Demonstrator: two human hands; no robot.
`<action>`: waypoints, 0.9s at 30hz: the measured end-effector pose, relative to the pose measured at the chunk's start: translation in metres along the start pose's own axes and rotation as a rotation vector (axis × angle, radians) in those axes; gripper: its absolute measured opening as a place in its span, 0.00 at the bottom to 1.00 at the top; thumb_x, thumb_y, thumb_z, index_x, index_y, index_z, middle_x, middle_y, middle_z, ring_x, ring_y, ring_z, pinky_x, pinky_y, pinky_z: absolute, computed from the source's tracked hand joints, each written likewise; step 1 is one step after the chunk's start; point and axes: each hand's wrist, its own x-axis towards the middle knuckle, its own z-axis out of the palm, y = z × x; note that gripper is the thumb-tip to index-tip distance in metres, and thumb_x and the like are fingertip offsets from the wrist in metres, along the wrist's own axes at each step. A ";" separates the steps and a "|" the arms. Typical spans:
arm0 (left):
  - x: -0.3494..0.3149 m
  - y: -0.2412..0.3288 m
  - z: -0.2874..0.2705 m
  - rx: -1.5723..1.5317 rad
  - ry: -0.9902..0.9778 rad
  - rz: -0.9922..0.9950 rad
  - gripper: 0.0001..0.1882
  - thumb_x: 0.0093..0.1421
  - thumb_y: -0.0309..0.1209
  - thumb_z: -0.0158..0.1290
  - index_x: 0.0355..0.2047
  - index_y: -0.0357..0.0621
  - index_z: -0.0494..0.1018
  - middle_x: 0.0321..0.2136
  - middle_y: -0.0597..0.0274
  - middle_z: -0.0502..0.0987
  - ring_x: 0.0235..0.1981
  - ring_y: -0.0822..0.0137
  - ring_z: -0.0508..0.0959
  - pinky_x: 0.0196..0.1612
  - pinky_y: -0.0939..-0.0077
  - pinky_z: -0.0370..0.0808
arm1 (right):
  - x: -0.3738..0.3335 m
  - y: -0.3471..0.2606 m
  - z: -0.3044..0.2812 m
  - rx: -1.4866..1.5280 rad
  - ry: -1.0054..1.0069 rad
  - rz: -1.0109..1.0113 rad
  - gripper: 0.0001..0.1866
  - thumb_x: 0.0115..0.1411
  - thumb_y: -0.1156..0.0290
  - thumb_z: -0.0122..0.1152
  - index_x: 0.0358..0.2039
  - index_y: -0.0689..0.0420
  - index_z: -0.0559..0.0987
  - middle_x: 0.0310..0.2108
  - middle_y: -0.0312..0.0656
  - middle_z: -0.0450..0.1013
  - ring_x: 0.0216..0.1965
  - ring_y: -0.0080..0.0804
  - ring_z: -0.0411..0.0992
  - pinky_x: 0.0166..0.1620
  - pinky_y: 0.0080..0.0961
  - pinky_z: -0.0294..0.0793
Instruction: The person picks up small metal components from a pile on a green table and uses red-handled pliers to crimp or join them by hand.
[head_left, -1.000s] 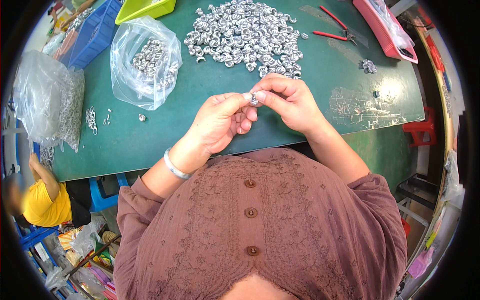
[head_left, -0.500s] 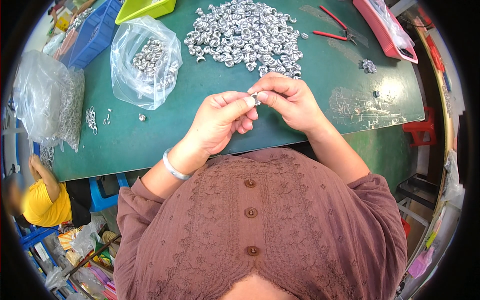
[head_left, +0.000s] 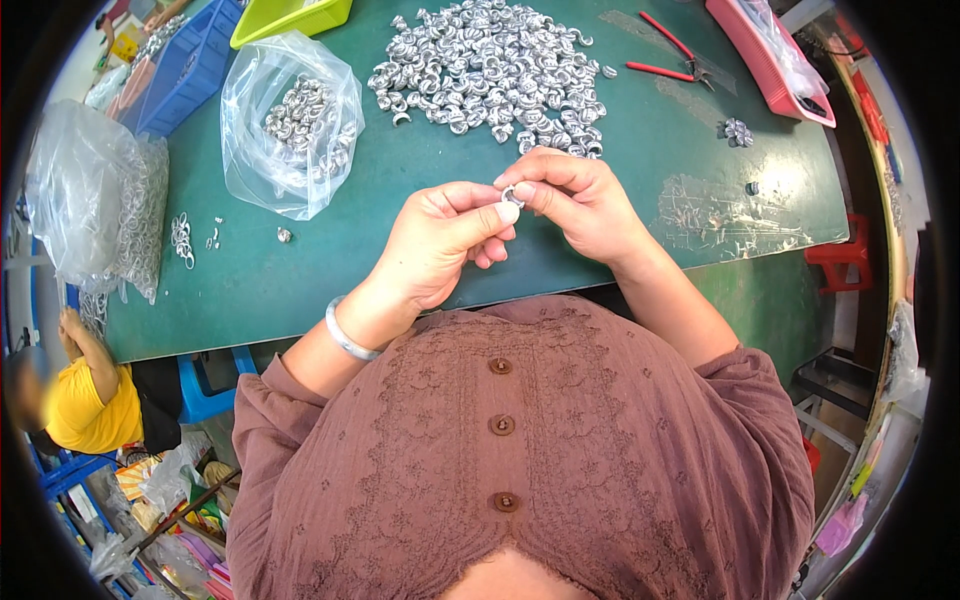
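I pinch a small silver ring piece (head_left: pixel 509 194) between the fingertips of both hands, my left hand (head_left: pixel 440 240) curled with thumb and forefinger pressed on it and my right hand (head_left: pixel 578 198) closed on it from the other side, held just above the near edge of the green surface (head_left: pixel 620 160). Beyond my hands lies a heap of silver ring pieces (head_left: pixel 490 70), with a clear plastic bag (head_left: pixel 290 125) holding more of them to the left and red-handled pliers (head_left: pixel 668 55) to the right. Further left sits a larger clear bag (head_left: pixel 95 205) of metal rings, and a silver bangle (head_left: pixel 345 335) circles my left wrist.
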 end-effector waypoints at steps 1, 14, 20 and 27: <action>0.000 0.000 0.000 0.000 0.000 -0.001 0.07 0.53 0.28 0.55 0.32 0.38 0.73 0.22 0.65 0.74 0.18 0.78 0.72 0.21 0.88 0.67 | 0.000 0.001 0.000 -0.004 0.002 -0.003 0.06 0.56 0.78 0.52 0.33 0.63 0.76 0.29 0.37 0.69 0.32 0.22 0.68 0.36 0.17 0.67; 0.002 -0.001 0.001 0.163 0.035 0.092 0.09 0.51 0.28 0.57 0.31 0.36 0.73 0.22 0.65 0.74 0.18 0.80 0.70 0.20 0.90 0.65 | 0.000 -0.011 -0.005 -0.022 -0.021 0.027 0.06 0.54 0.77 0.54 0.33 0.63 0.75 0.30 0.36 0.69 0.32 0.19 0.67 0.35 0.15 0.67; 0.001 -0.001 0.004 0.259 0.055 0.121 0.09 0.51 0.28 0.57 0.31 0.36 0.73 0.21 0.66 0.74 0.17 0.80 0.69 0.20 0.90 0.65 | 0.001 -0.014 -0.005 -0.122 -0.032 0.009 0.04 0.53 0.77 0.56 0.29 0.62 0.76 0.29 0.34 0.68 0.28 0.17 0.65 0.29 0.13 0.63; 0.001 -0.001 0.002 0.266 0.049 0.109 0.10 0.51 0.29 0.57 0.30 0.35 0.73 0.22 0.66 0.74 0.18 0.80 0.70 0.21 0.90 0.67 | 0.001 -0.017 -0.003 -0.186 -0.014 0.035 0.03 0.51 0.76 0.56 0.28 0.60 0.77 0.26 0.35 0.70 0.28 0.21 0.67 0.32 0.17 0.66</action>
